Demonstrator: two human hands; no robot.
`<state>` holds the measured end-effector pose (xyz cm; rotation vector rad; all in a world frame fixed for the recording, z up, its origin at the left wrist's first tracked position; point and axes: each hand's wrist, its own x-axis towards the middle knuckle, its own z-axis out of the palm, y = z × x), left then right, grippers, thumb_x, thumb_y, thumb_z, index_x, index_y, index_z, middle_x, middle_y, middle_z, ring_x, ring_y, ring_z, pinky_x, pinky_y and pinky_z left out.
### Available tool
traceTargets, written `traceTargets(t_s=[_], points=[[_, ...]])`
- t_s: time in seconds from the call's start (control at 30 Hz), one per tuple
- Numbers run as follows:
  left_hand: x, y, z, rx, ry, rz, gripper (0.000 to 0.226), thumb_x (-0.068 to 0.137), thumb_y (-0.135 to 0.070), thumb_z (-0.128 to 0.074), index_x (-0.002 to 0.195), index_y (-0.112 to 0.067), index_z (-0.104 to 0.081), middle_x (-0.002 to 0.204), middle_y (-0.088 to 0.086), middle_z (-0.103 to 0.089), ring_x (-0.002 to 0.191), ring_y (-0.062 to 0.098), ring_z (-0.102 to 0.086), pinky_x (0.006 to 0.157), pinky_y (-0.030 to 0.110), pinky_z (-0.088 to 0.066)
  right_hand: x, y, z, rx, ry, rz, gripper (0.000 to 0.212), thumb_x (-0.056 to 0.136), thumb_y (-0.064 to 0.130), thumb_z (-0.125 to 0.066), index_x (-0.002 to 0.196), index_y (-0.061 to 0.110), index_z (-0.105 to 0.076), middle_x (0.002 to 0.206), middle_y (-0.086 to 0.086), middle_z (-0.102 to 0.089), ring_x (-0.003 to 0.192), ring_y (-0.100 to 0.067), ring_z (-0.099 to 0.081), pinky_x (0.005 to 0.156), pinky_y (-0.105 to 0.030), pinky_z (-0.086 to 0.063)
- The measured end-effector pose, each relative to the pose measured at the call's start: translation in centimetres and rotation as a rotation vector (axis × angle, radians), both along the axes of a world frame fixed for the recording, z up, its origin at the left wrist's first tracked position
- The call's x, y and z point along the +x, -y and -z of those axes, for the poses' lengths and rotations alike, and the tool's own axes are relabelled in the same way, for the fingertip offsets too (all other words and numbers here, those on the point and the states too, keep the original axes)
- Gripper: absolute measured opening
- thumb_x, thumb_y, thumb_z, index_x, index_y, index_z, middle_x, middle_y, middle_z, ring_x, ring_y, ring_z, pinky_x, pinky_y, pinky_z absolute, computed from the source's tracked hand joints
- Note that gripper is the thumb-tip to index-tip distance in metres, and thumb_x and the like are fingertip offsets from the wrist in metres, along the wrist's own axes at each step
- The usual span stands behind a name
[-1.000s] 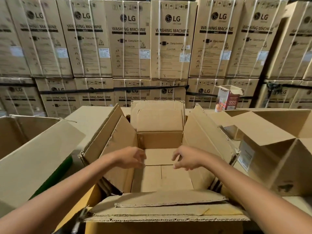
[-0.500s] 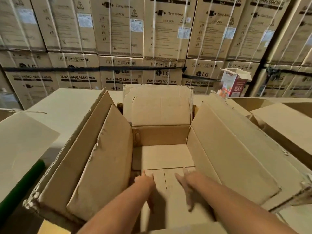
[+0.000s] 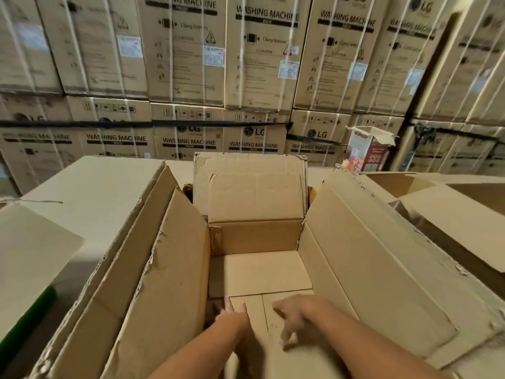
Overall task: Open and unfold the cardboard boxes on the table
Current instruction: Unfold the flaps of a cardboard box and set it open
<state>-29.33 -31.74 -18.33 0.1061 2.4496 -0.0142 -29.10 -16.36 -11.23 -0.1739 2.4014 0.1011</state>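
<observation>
Two hands reach down into the open cardboard box straight ahead, its top flaps standing up. The left hand lies with straight fingers on the floor flaps; the right hand, blurred, rests spread fingers just beside it, gripping nothing.

My left hand and right hand have dropped from above the box onto its bottom flaps, my view drawn closer.

Warehouse, strapped stacks of washing machine cartons lining wall
</observation>
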Motion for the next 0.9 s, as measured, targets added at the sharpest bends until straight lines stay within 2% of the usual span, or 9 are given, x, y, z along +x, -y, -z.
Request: traceTargets(t_s=[0.07,0.17,0.27,0.33,0.47,0.53,0.63,0.8,0.9], points=[[0.2,0.5,-2.7,0.011,-0.005,0.11,0.093,0.096,-0.03,-0.063,0.158,-0.012,0.005,0.162,0.027,0.005,0.149,0.043,-0.012,0.119,0.05,-0.022,0.8,0.7,-1.9,-0.148,-0.158,0.048,0.09,0.085,0.04,-0.076,0.157,0.02,-0.026,0.156,-0.01,-0.041,0.14,-0.03,-0.042,0.112,-0.035,-0.038],[0.0,1.7,-7.6,0.123,-0.164,0.14,0.09,0.091,-0.042,-0.065,0.157,-0.009,-0.012,0.159,0.022,-0.022,0.147,0.041,-0.02,0.117,0.049,-0.028,2.7,1.3,-5.8,-0.251,-0.393,0.025,0.092,0.09,0.038,-0.069,0.16,0.024,-0.012,0.16,-0.014,-0.032,0.146,-0.029,-0.034,0.114,-0.036,-0.035],[1.0,3.0,-13.2,0.285,-0.38,0.101,0.087,0.093,-0.042,-0.062,0.158,-0.013,-0.011,0.163,0.019,-0.012,0.15,0.038,-0.015,0.119,0.047,-0.025,5.7,1.2,-10.4,-0.329,-0.541,0.03,0.096,0.092,0.041,-0.066,0.161,0.026,0.0,0.167,-0.011,-0.01,0.149,-0.029,-0.028,0.117,-0.039,-0.031],[3.2,4.0,-17.2,0.392,-0.531,0.101,0.087,0.094,-0.04,-0.062,0.158,-0.018,-0.008,0.165,0.015,-0.005,0.152,0.032,-0.011,0.121,0.044,-0.022,8.2,0.8,-13.3,-0.395,-0.638,0.047,0.096,0.093,0.043,-0.065,0.16,0.029,0.002,0.168,-0.007,-0.006,0.15,-0.029,-0.027,0.117,-0.039,-0.031],[10.7,5.7,-23.2,0.551,-0.872,0.151,0.079,0.096,-0.036,-0.06,0.158,-0.026,-0.012,0.166,0.004,-0.003,0.152,0.021,-0.013,0.121,0.036,-0.024,14.4,-0.4,-18.1,-0.697,-0.831,0.089,0.097,0.091,0.044,-0.067,0.161,0.029,-0.001,0.166,-0.003,-0.02,0.149,-0.024,-0.028,0.118,-0.04,-0.031],[15.2,6.1,-24.9,0.666,-1.027,0.153,0.075,0.097,-0.04,-0.057,0.158,-0.026,-0.017,0.166,0.0,-0.009,0.152,0.017,-0.013,0.122,0.031,-0.017,18.1,-1.0,-19.7,-0.908,-0.906,0.144,0.094,0.09,0.045,-0.068,0.16,0.033,-0.007,0.163,0.001,-0.027,0.147,-0.024,-0.032,0.117,-0.045,-0.034],[21.8,6.4,-25.9,0.819,-1.181,0.127,0.071,0.096,-0.045,-0.055,0.157,-0.028,-0.022,0.164,-0.004,-0.017,0.151,0.009,-0.014,0.123,0.037,-0.018,24.1,-1.4,-21.2,-1.172,-0.99,0.164,0.088,0.088,0.047,-0.069,0.157,0.038,-0.014,0.16,0.005,-0.033,0.143,-0.016,-0.037,0.113,-0.047,-0.04],[33.1,6.6,-27.5,0.989,-1.35,0.098,0.071,0.092,-0.053,-0.053,0.153,-0.024,-0.031,0.16,-0.002,-0.031,0.148,0.012,-0.027,0.117,0.051,-0.033,33.0,-1.2,-21.9,-1.432,-1.1,0.123,0.079,0.089,0.05,-0.067,0.154,0.041,-0.024,0.144,0.022,-0.037,0.13,0.002,-0.043,0.098,-0.024,-0.048],[39.0,7.4,-27.8,0.983,-1.418,0.048,0.068,0.092,-0.049,-0.053,0.152,-0.023,-0.035,0.159,-0.002,-0.034,0.147,0.013,-0.03,0.116,0.051,-0.034,36.9,0.3,-21.9,-1.549,-1.094,0.118,0.079,0.08,0.063,-0.058,0.151,0.04,-0.031,0.15,0.021,-0.039,0.128,0.006,-0.046,0.085,-0.008,-0.047]])
